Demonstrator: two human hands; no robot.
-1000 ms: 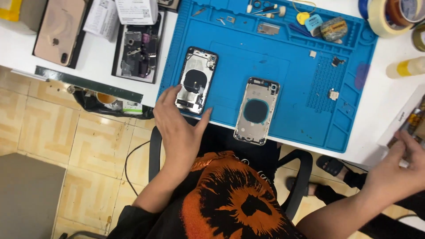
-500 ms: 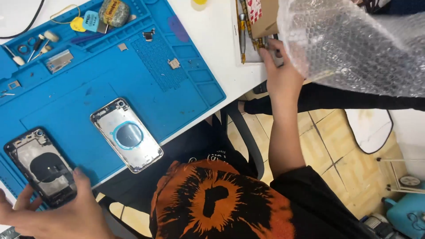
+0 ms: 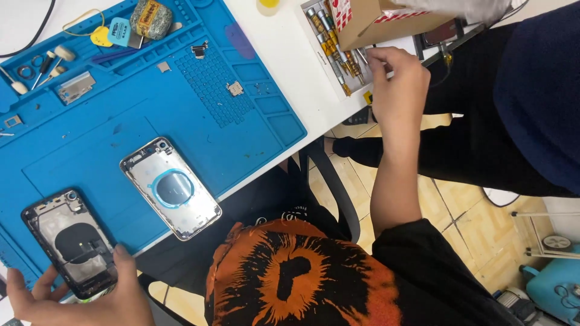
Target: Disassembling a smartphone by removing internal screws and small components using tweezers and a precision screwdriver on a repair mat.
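A white workbench [image 3: 302,66] is carrying a blue repair mat [image 3: 181,108], with tiled floor showing beyond its edge. The left hand [image 3: 78,296] is resting at the mat's near corner, fingers spread loosely and touching the lower end of a dark phone housing [image 3: 69,241] that is lying open side up, gripping nothing. Just beside it, further up the mat, a silver phone housing [image 3: 170,188] is lying flat. The right hand [image 3: 396,90] is reaching to a tray of screwdriver bits [image 3: 331,42] at the bench edge, fingertips pinched together; whether they are holding a bit cannot be told. A cardboard box [image 3: 380,18] is sitting against the tray.
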